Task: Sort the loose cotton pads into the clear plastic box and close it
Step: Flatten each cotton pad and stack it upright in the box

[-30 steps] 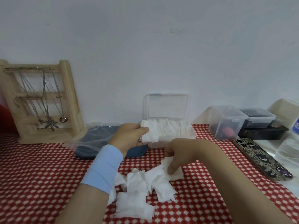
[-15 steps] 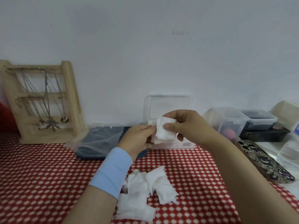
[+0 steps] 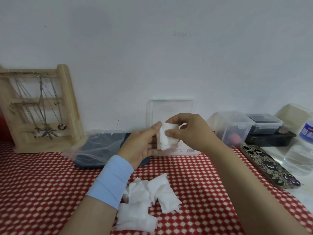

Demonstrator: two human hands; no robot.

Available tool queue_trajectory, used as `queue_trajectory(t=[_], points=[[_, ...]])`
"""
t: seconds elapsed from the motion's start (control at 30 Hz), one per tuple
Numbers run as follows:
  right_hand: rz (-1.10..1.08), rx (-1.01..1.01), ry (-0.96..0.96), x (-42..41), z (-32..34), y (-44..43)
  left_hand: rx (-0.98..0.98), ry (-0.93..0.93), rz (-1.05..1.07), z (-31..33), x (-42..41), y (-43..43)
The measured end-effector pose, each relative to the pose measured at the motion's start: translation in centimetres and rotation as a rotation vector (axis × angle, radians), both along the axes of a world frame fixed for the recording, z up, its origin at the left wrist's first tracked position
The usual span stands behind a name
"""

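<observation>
A small stack of white cotton pads (image 3: 165, 138) is held up between both hands in front of the clear plastic box (image 3: 189, 150). My left hand (image 3: 142, 145) grips the stack from the left, thumb on top. My right hand (image 3: 188, 131) pinches its right side. The box stands against the wall with its clear lid (image 3: 171, 109) upright and open; the hands hide most of its inside. Several loose cotton pads (image 3: 147, 199) lie in a heap on the red checked cloth near the front, below my left wrist.
A wooden necklace rack (image 3: 39, 109) leans on the wall at the left. A dark blue case in a plastic bag (image 3: 100, 146) lies left of the box. Clear containers (image 3: 233, 128), a black-lidded tub (image 3: 264, 122), a patterned phone (image 3: 269, 165) and a water bottle (image 3: 303, 148) are at the right.
My right hand picked one pad off the heap and carried it up to the stack in my left hand. Both hands now hold the stack together, slightly higher than before.
</observation>
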State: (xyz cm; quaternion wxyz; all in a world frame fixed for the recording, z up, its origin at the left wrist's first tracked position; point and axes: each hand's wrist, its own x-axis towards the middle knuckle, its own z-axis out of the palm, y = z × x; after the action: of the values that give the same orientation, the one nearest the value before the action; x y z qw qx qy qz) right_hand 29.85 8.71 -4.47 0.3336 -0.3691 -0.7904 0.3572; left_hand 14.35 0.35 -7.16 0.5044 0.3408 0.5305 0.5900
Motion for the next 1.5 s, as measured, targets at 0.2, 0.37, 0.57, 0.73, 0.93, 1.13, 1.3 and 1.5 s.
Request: queue_trajectory(t=[0.2, 0.37, 0.57, 0.73, 0.93, 1.13, 1.3, 1.5], points=[[-0.134, -0.058, -0.053, -0.3, 0.0, 0.1, -0.018, -0.047, 0.07, 0.1, -0.1, -0.1], [-0.145, -0.196, 0.159, -0.5, -0.3, -0.1, -0.019, -0.133, 0.071, 0.0, 0.2, 0.0], [-0.128, -0.274, 0.292, 0.5, 0.3, 0.6, -0.032, 0.053, 0.197, -0.4, -0.6, 0.1], [0.115, -0.265, 0.22, 1.1, 1.1, 0.2, -0.014, 0.171, 0.136, -0.2, -0.7, -0.1], [0.066, -0.123, 0.049, 0.0, 0.3, 0.0, 0.001, 0.167, 0.081, 0.3, -0.4, -0.4], [0.004, 0.044, 0.001, -0.6, -0.5, 0.1, 0.041, 0.241, -0.011, 0.6, -0.7, -0.6], [0.117, 0.124, -0.185, 0.1, 0.1, 0.2, 0.045, 0.556, -0.045, 0.1, -1.0, -0.7], [0.225, 0.048, -0.29, 1.3, 1.4, 0.7, 0.027, 0.561, 0.003, 0.3, -0.7, -0.5]])
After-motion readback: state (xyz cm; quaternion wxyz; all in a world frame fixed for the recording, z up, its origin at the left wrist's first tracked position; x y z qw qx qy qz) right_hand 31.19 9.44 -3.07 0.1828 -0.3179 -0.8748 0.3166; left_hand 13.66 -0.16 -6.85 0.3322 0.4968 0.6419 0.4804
